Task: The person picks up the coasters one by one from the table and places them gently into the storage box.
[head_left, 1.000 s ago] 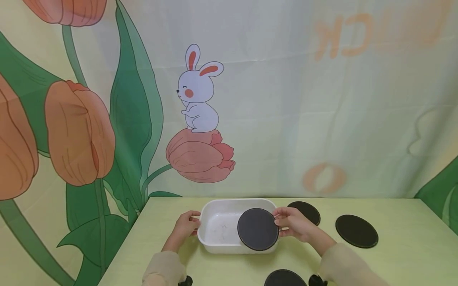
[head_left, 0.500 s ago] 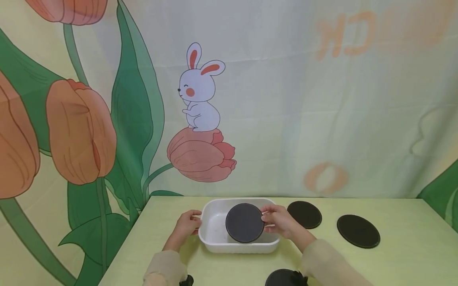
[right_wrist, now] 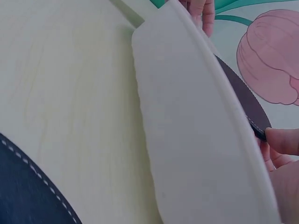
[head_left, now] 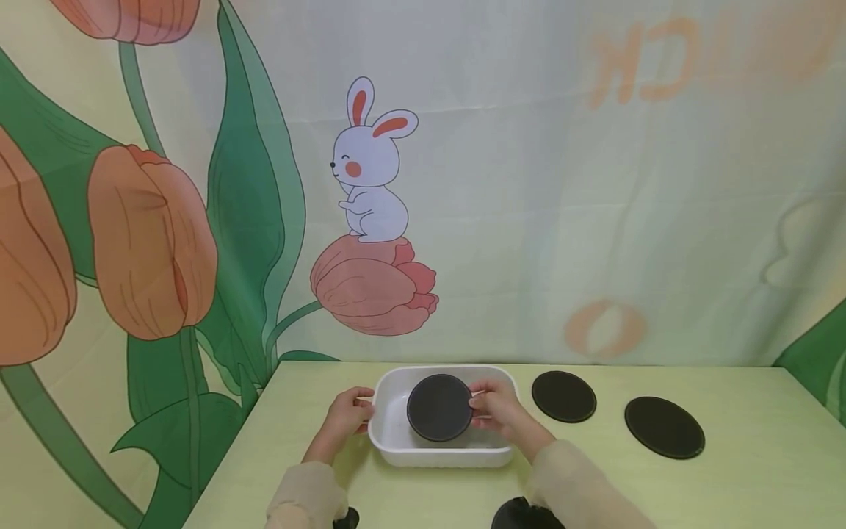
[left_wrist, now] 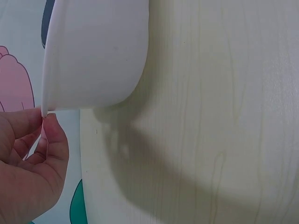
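A white rectangular dish (head_left: 456, 459) stands on the table towards its back edge. My left hand (head_left: 346, 415) pinches the dish's left rim between thumb and fingers, which the left wrist view shows close up. In my right hand (head_left: 500, 408) is a round black coaster (head_left: 439, 408) with a stitched edge, pinched at its right side. The coaster is tilted over the inside of the dish and hides part of its floor. From the right wrist view, the dish wall (right_wrist: 196, 121) covers much of the coaster.
Two more black coasters lie right of the dish, a nearer coaster (head_left: 564, 397) and a farther coaster (head_left: 664, 427). Another coaster (head_left: 512, 516) lies at the front, partly covered by the right wrist gear. A printed curtain (head_left: 502, 220) hangs behind the pale table (head_left: 423, 492).
My right hand has carried the coaster leftward, from the dish's right side to above its middle. The left hand has kept its grip on the rim.
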`<state>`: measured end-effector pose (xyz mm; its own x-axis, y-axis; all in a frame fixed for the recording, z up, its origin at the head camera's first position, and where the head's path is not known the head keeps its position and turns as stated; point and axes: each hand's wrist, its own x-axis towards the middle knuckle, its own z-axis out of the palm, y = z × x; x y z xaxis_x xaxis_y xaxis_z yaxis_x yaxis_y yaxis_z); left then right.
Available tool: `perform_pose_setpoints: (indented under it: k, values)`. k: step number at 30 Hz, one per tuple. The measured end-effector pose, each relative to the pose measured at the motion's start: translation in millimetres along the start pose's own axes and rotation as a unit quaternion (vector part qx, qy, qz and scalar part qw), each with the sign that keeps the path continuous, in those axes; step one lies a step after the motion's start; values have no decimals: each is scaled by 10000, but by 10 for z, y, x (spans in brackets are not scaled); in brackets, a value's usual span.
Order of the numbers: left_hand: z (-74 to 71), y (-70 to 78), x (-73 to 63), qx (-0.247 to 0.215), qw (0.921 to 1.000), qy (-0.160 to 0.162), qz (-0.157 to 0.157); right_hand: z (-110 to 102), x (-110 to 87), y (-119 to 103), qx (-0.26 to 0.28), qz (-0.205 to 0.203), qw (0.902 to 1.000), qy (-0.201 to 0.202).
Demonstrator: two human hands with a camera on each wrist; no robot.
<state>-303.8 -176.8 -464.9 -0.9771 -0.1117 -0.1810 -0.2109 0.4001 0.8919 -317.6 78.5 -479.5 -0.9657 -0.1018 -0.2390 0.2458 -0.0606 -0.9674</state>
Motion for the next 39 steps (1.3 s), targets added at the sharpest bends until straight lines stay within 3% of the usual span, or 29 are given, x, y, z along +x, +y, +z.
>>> perform_pose_setpoints:
  k: [16, 26, 34, 39]
  values:
    - [8, 4, 4, 31, 10000, 21, -54, 70, 103, 124, -97, 206, 9987, 446]
    - [17, -10, 19, 53, 10000, 61, -50, 80, 83, 133, -882, 126, 9941, 623]
    - [10, -3, -6, 76, 9999, 67, 22, 51, -21, -19, -1258, 17, 9918, 226]
    - [13, -4, -5, 59, 9999, 57, 75, -24, -163, -177, -1586, -89, 9866, -363]
